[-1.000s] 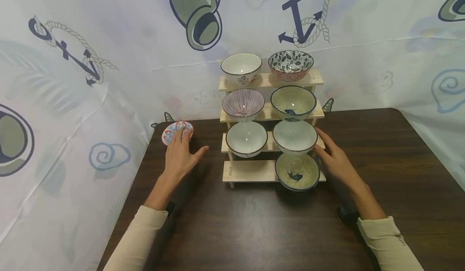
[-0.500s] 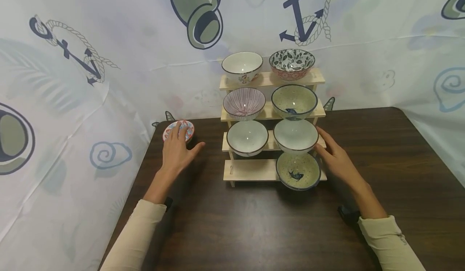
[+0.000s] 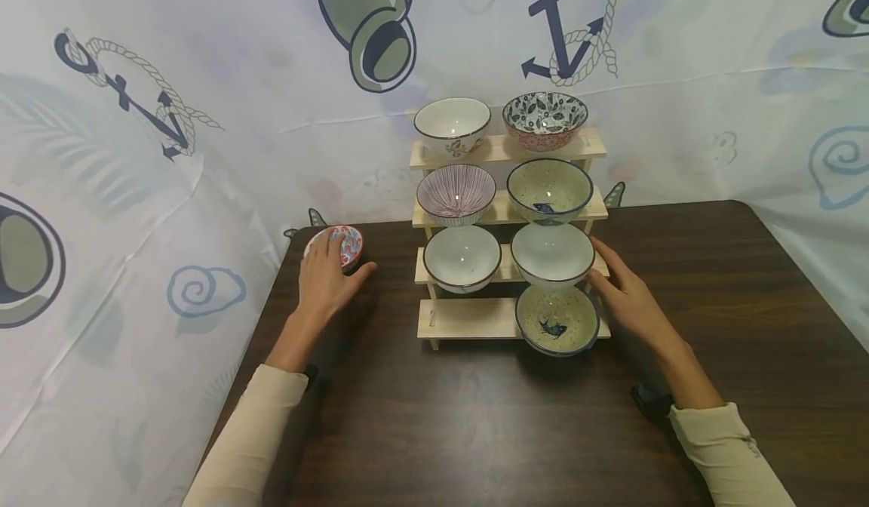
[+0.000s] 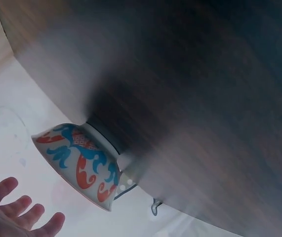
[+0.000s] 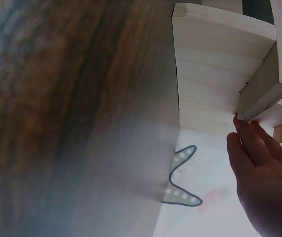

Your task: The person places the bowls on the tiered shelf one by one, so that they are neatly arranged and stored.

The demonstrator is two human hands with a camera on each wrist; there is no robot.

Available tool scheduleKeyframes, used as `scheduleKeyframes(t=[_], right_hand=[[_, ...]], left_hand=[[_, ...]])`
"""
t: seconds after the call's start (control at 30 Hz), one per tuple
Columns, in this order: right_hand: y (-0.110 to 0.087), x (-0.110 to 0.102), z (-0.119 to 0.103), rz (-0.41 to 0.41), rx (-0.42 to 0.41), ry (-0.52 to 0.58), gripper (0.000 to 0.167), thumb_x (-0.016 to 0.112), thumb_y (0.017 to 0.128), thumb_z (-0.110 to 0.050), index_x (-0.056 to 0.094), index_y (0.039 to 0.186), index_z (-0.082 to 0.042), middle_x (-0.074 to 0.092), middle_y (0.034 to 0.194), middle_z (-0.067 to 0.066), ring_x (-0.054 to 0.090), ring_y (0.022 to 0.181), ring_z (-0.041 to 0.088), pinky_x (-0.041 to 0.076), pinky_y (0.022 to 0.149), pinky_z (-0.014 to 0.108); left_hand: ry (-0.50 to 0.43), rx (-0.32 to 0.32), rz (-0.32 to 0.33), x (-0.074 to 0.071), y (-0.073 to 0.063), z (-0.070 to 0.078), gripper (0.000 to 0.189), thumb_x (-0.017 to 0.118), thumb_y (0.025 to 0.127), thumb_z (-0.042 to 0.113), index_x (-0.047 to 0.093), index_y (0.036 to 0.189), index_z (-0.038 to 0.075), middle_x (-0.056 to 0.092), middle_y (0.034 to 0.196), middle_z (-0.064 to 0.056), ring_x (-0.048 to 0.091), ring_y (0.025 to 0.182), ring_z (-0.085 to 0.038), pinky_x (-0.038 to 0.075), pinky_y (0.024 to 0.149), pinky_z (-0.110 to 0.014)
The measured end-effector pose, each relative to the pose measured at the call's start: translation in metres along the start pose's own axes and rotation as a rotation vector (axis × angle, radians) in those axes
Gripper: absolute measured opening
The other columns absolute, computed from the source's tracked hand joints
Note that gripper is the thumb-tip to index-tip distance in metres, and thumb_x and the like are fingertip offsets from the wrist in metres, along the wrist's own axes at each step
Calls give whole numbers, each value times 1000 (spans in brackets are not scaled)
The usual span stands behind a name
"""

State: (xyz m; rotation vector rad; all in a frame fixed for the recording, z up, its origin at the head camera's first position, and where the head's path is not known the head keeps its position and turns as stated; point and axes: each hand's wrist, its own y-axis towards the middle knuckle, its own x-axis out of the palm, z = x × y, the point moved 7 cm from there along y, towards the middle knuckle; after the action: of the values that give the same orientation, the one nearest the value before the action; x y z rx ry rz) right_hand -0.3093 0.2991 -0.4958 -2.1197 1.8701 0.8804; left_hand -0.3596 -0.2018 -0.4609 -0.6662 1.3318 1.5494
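Note:
A small bowl (image 3: 351,244) with a red and blue pattern stands upright at the table's back left. My left hand (image 3: 323,277) is over it with fingers and thumb spread. In the left wrist view, the fingertips (image 4: 56,223) are apart from the bowl's rim, above it. My right hand (image 3: 630,302) holds the right end of a tiered wooden display stand (image 3: 465,320), thumb in front and index finger behind, beside a white bowl (image 3: 552,253). In the right wrist view, its fingers (image 5: 252,143) meet the edge of a shelf board (image 5: 264,84).
Several bowls share the stand: a floral white one (image 3: 451,126), a leaf-patterned one (image 3: 545,122), a striped one (image 3: 456,194), green ones (image 3: 557,322) and plain white ones (image 3: 462,256). Behind the dark table (image 3: 441,431) hangs a printed cloth (image 3: 271,160).
My left hand has shifted slightly left and toward me, uncovering more of the patterned bowl. The right hand stays at the stand, and the bowls have not moved.

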Motion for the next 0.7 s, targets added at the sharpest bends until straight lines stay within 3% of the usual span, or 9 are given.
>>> scheduleKeyframes(t=[0.3,0.7], right_hand=[[-1,-1,-2,-14,15,7,65,48,110,-35,17,167,-27,27,169,22,37,147,52,37,111,72],[-2,-1,-1,-11,30,2,65,49,110,-35,17,167,-28,28,168,22,40,146,52,39,110,72]], left_hand=[[-22,-17,14,3,8,-8,90,79,84,54,47,148,-1,40,158,-27,38,145,-48,34,115,-69],[-6,-57,4,10,20,-29,88,78,85,55,49,146,-1,40,156,-27,37,145,-45,37,109,-69]])
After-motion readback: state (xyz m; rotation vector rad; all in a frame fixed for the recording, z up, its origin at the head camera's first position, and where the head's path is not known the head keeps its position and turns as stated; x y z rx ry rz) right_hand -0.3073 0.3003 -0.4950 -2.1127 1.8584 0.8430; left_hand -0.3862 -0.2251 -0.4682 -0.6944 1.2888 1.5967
